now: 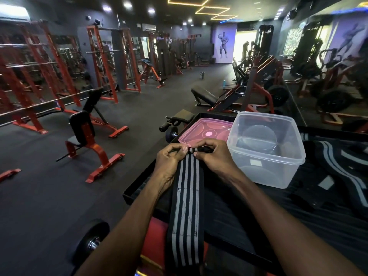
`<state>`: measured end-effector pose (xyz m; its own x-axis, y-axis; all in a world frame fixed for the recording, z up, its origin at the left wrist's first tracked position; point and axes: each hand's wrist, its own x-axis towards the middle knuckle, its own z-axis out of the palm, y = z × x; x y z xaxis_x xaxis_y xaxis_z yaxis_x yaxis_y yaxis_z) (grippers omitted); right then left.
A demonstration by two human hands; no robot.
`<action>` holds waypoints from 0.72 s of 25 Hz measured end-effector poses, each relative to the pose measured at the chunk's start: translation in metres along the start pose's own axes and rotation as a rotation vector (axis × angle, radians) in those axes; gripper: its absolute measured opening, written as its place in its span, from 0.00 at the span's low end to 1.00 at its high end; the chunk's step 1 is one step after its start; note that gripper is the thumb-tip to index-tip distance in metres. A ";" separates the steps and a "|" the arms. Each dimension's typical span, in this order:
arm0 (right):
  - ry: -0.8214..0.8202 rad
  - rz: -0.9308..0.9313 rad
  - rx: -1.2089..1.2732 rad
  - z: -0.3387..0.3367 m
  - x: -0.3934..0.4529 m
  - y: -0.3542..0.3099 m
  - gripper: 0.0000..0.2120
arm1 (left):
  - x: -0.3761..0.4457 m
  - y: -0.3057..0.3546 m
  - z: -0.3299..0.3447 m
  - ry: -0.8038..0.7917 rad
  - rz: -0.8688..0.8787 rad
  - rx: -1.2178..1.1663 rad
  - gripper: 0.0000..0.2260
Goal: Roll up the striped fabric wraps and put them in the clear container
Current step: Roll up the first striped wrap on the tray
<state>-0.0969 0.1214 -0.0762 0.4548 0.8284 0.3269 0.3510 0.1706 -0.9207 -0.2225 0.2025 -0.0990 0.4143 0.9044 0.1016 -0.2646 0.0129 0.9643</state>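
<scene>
A long black wrap with grey stripes [187, 198] lies along the black platform [239, 220] and hangs over its near edge. Its far end is turned over into a small tight roll. My left hand [169, 158] pinches the left side of that roll and my right hand [213, 156] pinches the right side. The clear container [265, 148] stands open and upright just right of my right hand, with no wrap inside. Another striped wrap [338, 168] lies loose and unrolled on the platform to the right of the container.
A pink lid [205, 130] lies flat behind my hands, left of the container. Red benches [89, 140], racks and weight machines stand on the dark gym floor to the left and beyond. A weight plate [91, 238] sits low at the left of the platform.
</scene>
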 end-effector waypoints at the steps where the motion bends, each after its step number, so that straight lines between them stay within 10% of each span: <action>1: -0.002 0.015 -0.006 0.001 0.000 0.000 0.13 | 0.000 0.000 0.000 -0.006 0.010 0.005 0.04; 18: 0.001 0.052 -0.049 -0.002 0.001 0.001 0.07 | -0.003 0.002 -0.002 -0.003 -0.008 0.003 0.06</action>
<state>-0.0950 0.1214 -0.0763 0.4742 0.8350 0.2790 0.3666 0.1009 -0.9249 -0.2260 0.2005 -0.0978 0.4193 0.9028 0.0951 -0.2585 0.0183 0.9658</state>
